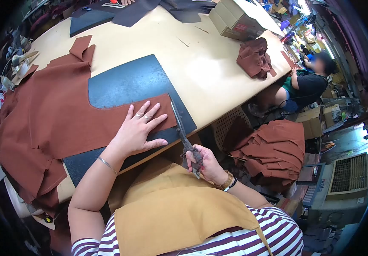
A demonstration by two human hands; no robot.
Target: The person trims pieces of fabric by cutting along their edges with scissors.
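Observation:
My left hand (140,128) lies flat with fingers spread on a strip of rust-brown fabric (103,130), pressing it onto a dark cutting mat (126,79). Rings and a bracelet show on that arm. In my right hand (209,163) is a pair of scissors (182,135), its handles wrapped in dark, worn cloth. The blades point away from me along the fabric strip's right end; whether they touch the cloth I cannot tell. The wider part of the fabric spreads left and hangs over the table's edge.
The pale table (192,64) carries a crumpled rust-brown bundle (255,57), a cardboard box (235,21) and dark fabric pieces (135,10). More rust-brown cloth (273,149) is heaped at lower right. A seated person (309,83) works beyond it; another person's hand (126,1) shows at the far edge.

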